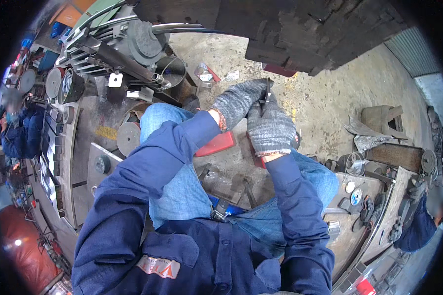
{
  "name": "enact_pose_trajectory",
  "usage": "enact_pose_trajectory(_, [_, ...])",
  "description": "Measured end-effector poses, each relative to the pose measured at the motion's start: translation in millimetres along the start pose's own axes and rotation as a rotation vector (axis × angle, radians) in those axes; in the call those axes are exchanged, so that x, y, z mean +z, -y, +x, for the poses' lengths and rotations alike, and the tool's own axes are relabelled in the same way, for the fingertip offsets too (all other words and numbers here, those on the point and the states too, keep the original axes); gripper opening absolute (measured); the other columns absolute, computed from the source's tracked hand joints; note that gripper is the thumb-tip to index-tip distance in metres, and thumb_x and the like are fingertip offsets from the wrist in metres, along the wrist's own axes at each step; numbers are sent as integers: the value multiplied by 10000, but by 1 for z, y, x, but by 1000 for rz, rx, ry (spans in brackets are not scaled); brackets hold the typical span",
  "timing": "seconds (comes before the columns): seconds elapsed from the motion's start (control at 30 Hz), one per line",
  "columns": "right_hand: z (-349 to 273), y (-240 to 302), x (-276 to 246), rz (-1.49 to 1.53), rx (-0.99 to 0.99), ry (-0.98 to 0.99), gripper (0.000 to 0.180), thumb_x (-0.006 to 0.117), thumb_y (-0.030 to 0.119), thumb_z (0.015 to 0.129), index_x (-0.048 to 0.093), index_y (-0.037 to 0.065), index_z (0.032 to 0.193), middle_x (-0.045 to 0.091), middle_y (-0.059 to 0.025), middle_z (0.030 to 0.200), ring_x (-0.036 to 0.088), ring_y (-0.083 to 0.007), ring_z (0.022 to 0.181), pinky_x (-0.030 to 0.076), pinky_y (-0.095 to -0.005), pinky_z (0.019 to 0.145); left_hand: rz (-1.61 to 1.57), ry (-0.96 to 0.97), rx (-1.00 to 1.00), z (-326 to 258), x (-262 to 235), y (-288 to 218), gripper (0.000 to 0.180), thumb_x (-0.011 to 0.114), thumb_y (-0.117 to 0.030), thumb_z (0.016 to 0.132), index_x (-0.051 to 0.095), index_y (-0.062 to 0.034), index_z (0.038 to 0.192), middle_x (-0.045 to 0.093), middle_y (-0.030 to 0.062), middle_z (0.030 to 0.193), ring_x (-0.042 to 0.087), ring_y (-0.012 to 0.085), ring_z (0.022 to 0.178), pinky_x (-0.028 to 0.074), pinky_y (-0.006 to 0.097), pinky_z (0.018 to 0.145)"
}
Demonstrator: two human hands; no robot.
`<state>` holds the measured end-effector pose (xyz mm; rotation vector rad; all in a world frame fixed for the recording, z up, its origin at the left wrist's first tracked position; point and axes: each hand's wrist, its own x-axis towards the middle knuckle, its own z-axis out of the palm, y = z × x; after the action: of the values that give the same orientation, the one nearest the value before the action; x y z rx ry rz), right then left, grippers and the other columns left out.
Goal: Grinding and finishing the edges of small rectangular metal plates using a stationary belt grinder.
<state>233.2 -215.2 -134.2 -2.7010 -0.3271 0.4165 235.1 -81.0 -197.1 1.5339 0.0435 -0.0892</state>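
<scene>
While you sat with your knees up in blue jeans (182, 191) at the lower middle of the frame, your dark blue sleeves (147, 182) ran up from the bottom edge to the centre. Both hands wore grey knit gloves. Your right hand (270, 129) sat just right of centre, its fingers (261, 114) wrapped shut round a thin dark metal piece (268, 93) that stuck up above them. Your left hand (238, 101) came in from the left, touching the right one, its fingers clamped on the same piece near its top. Just below the hands lay a red block (215, 144), partly hidden. Beyond them spread the stained concrete floor (330, 98). At the upper left stood a grey motor (133, 42) on a metal table (91, 125), and another person in blue (19, 135) sat at the far left edge.
</scene>
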Motion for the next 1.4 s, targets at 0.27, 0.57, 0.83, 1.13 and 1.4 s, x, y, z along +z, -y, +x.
enact_pose_trajectory(0.27, [25, 1, -4, 25, -31, -37, 466, 530, 391, 968, 597, 107, 1332, 723, -231, 1021, 701, -417, 935, 545, -516, 841, -31, -36, -149, 13, 0, -18, 330, 472, -135, 1057, 605, -39, 1343, 663, 71, 1226, 619, 136, 1085, 494, 273, 971])
enact_pose_trajectory(0.57, [65, 5, 17, -74, 12, -8, 512, 524, 411, 952, 566, 144, 1387, 709, -188, 1178, 701, -381, 1031, 556, -492, 882, 850, -133, 158, 37, -13, 2, 300, 552, -97, 919, 666, -51, 1192, 669, 209, 1170, 641, 381, 1107, 500, 428, 964])
enact_pose_trajectory(0.83, [39, -2, 11, 10, -18, -94, 400, 527, 403, 954, 692, 133, 1200, 737, -157, 1063, 711, -365, 949, 556, -478, 833, 352, -96, 13, 14, 1, -25, 370, 595, -14, 855, 635, -31, 1223, 655, 230, 1188, 637, 400, 1110, 516, 424, 942])
enact_pose_trajectory(1.13, [61, 5, 16, -55, -37, -39, 480, 503, 404, 974, 580, 106, 1342, 726, -215, 1069, 712, -392, 973, 557, -512, 848, 894, -139, 267, 42, -17, 23, 325, 591, -133, 892, 621, -33, 1200, 649, 237, 1172, 616, 416, 1117, 492, 468, 961])
enact_pose_trajectory(1.4, [23, -15, 13, 95, -80, -152, 444, 574, 346, 946, 594, 129, 1332, 721, -223, 1025, 705, -419, 901, 552, -528, 782, 436, -71, 9, 3, 8, -30, 372, 493, -83, 1009, 566, -7, 1366, 615, 154, 1343, 598, 275, 1243, 464, 354, 1076])
